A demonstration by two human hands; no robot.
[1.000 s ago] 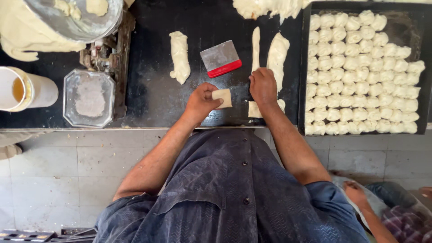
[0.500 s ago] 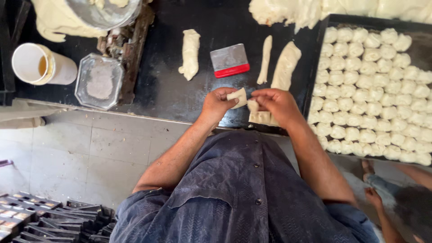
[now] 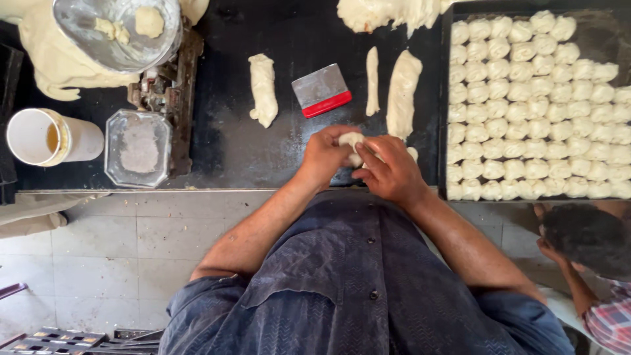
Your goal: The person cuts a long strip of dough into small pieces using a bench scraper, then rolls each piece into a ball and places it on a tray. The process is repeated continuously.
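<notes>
Hands now together: left hand (image 3: pixel 323 156), right hand (image 3: pixel 389 169) pinch dough piece (image 3: pixel 351 139), lifted off black worktop (image 3: pixel 223 141); shaping underway.

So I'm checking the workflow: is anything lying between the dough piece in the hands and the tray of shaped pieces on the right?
Nothing visible: small pale dough piece, held by both hands, sits beside the black tray; only bare worktop lies between.

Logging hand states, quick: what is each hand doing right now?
Left hand: closed on the dough piece.
Right hand: fingers curled onto the same dough piece, sharing the hold.
</notes>
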